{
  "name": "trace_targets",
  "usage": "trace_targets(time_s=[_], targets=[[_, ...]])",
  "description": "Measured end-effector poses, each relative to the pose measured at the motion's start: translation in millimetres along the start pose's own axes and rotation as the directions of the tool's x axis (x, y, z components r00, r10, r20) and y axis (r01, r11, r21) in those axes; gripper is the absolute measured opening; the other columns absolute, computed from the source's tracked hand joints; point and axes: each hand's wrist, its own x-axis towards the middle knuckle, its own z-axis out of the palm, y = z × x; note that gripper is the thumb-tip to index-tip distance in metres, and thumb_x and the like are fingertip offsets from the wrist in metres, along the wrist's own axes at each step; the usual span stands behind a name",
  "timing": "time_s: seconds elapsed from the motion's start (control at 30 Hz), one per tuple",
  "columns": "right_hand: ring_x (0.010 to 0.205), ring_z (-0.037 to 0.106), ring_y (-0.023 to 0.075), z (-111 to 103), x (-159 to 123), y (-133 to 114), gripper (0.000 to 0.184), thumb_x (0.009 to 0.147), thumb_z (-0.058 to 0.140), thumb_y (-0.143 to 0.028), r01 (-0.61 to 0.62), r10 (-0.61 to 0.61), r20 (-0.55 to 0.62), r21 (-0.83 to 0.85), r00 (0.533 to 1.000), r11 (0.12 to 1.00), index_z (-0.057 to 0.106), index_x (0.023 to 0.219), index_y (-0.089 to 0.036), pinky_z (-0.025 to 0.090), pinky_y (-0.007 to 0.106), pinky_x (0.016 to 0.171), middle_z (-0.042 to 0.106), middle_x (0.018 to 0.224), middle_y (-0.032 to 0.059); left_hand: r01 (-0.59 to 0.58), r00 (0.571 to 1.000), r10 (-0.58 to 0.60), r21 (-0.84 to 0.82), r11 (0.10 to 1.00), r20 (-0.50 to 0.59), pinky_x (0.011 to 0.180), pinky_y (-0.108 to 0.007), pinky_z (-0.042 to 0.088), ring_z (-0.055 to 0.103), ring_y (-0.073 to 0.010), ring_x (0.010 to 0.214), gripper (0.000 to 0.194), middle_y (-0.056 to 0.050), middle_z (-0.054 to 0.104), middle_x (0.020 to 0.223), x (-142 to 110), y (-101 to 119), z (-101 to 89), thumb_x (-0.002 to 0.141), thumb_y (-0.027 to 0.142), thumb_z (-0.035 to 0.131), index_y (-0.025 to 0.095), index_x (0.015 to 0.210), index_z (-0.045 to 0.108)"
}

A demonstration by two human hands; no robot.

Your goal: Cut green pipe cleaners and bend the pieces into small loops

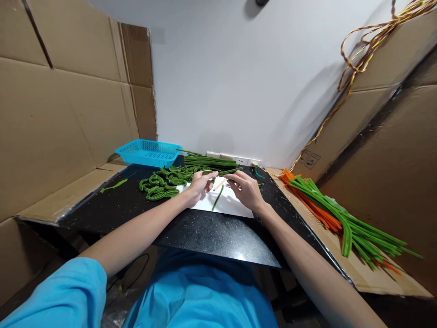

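Between my two hands runs a dark green pipe cleaner (223,172), raised just over a white sheet (201,204). My left hand (200,186) pinches it near its left part, thumb and fingers together. At the other side my right hand (244,186) is closed with its fingertips on the same stem. Below them on the sheet lies a short green pipe cleaner piece (217,197). A thin wooden stick (219,184) rests slantwise between the hands. Left of my left hand are several looped green pipe cleaner shapes (159,187) in a pile.
A blue plastic basket (146,155) stands at the back left, beside a bundle of straight green stems (208,160). Bright green pipe cleaners (355,223) and orange ones (314,207) lie on cardboard at the right. A power strip (242,161) sits against the wall.
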Motion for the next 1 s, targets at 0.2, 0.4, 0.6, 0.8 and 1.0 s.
trace_targets(time_s=[0.2, 0.4, 0.6, 0.8, 1.0], targets=[[0.076, 0.066, 0.0161, -6.8, 3.4, -4.9, 0.023, 0.096, 0.061, -0.013, 0.192, -0.197, -0.335, -0.047, 0.921, 0.980, 0.071, 0.116, -0.021, 0.052, 0.027, 0.070, 0.073, 0.089, 0.0048, 0.088, 0.995, -0.085, -0.071, 0.994, 0.048, 0.040, -0.021, 0.022, 0.043, -0.0023, 0.043, 0.024, -0.001, 0.058, 0.073, -0.3, 5.1, -1.8, 0.075, 0.026, 0.081, 0.012, 0.073, 0.061], [0.076, 0.065, 0.0168, -13.5, 4.1, -5.0, 0.021, 0.095, 0.066, -0.018, 0.263, -0.293, -0.244, -0.148, 0.924, 0.953, 0.070, 0.116, -0.021, 0.053, 0.029, 0.072, 0.076, 0.090, 0.0038, 0.125, 0.978, -0.123, -0.003, 0.992, 0.170, 0.040, -0.021, 0.018, 0.040, -0.0035, 0.045, 0.028, 0.002, 0.052, 0.067, -3.8, 1.7, 0.0, 0.071, 0.030, 0.084, 0.013, 0.076, 0.063], [0.089, 0.065, 0.0182, -10.8, 3.4, -6.1, 0.018, 0.100, 0.056, -0.019, 0.239, -0.256, -0.097, -0.163, 0.962, 0.957, 0.071, 0.110, -0.020, 0.053, 0.030, 0.075, 0.074, 0.102, 0.0068, 0.110, 0.973, -0.103, -0.021, 0.994, 0.204, 0.040, -0.021, 0.017, 0.040, -0.0034, 0.045, 0.030, 0.002, 0.049, 0.065, 0.4, -1.2, -4.0, 0.072, 0.033, 0.084, 0.013, 0.073, 0.060], [0.088, 0.061, 0.0195, -11.7, 2.8, -2.4, 0.021, 0.102, 0.055, -0.022, 0.283, -0.300, -0.084, -0.172, 0.950, 0.944, 0.072, 0.114, -0.019, 0.053, 0.031, 0.077, 0.071, 0.100, 0.0090, 0.111, 0.959, -0.100, -0.025, 0.994, 0.264, 0.041, -0.021, 0.017, 0.039, -0.0028, 0.047, 0.028, 0.002, 0.050, 0.067, -3.2, 5.0, -2.6, 0.069, 0.030, 0.086, 0.012, 0.080, 0.067], [0.080, 0.057, 0.0184, -14.6, -0.4, 1.8, 0.027, 0.105, 0.050, -0.025, 0.326, -0.331, 0.006, -0.190, 0.944, 0.926, 0.074, 0.116, -0.026, 0.050, 0.031, 0.070, 0.071, 0.095, 0.0068, 0.159, 0.926, -0.155, 0.017, 0.987, 0.343, 0.042, -0.020, 0.017, 0.040, -0.0032, 0.048, 0.027, -0.001, 0.056, 0.072, -7.9, 9.8, -2.3, 0.070, 0.030, 0.084, 0.012, 0.079, 0.067]])
